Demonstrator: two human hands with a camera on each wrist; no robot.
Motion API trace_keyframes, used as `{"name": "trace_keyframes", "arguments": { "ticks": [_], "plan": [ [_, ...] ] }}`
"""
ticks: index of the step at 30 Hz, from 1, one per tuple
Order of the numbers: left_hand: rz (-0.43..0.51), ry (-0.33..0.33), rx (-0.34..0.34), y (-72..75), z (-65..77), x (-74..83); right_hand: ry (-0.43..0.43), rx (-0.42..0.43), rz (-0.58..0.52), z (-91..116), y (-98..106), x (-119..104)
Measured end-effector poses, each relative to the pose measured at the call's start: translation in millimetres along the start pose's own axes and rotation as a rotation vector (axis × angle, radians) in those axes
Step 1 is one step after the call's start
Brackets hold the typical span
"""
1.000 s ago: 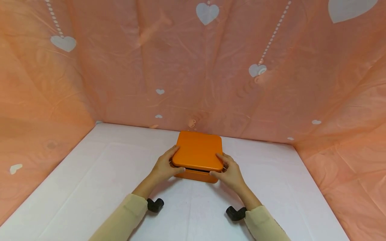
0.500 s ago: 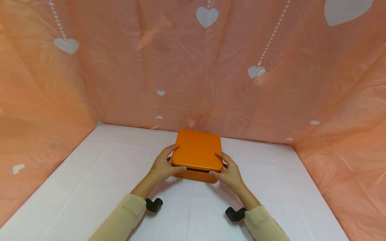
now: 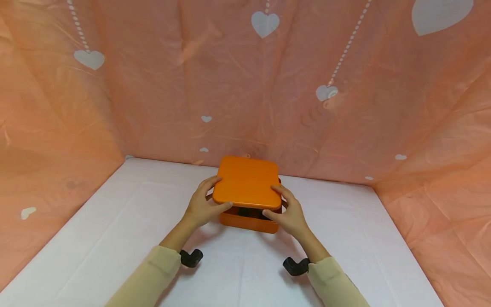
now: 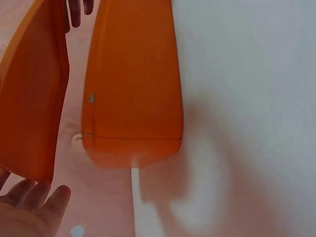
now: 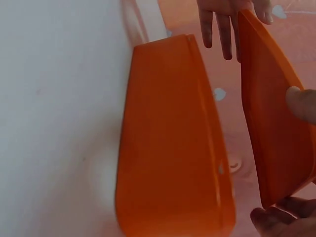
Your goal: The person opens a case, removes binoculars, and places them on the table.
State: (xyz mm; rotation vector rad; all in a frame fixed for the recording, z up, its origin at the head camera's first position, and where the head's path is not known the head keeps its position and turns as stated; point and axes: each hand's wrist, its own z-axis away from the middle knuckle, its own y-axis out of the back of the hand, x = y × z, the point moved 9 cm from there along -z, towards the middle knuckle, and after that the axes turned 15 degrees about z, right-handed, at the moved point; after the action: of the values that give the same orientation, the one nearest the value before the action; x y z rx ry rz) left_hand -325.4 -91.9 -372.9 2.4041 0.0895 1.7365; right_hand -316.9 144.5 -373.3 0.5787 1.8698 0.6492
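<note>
Here, with left hand (image 3: 202, 204) and right hand (image 3: 293, 214), we pinch the orange lid (image 3: 247, 181) between fingers and thumbs above the box (image 3: 248, 221) on the cloth (image 3: 238, 277), where an uneven lift could tip it against the backdrop (image 3: 245, 85).

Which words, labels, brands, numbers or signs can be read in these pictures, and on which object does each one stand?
No readable text: none on the orange lid, the orange box or the white tabletop.
A pale mark near the box's edge is too small and blurred to identify.
The peach backdrop shows white hearts; its fainter prints are unclear.
</note>
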Motion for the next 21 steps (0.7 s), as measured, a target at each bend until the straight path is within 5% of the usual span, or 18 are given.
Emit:
{"name": "trace_keyframes", "arguments": {
  "ticks": [10,21],
  "plan": [
    [-0.008,-0.008,0.059,18.2,4.7,9.7,0.024,-0.034,-0.159,0,6,-41],
    [-0.045,-0.024,0.1,43.3,18.9,15.7,0.053,-0.086,-0.204,-2,-6,-64]
  ]
}}
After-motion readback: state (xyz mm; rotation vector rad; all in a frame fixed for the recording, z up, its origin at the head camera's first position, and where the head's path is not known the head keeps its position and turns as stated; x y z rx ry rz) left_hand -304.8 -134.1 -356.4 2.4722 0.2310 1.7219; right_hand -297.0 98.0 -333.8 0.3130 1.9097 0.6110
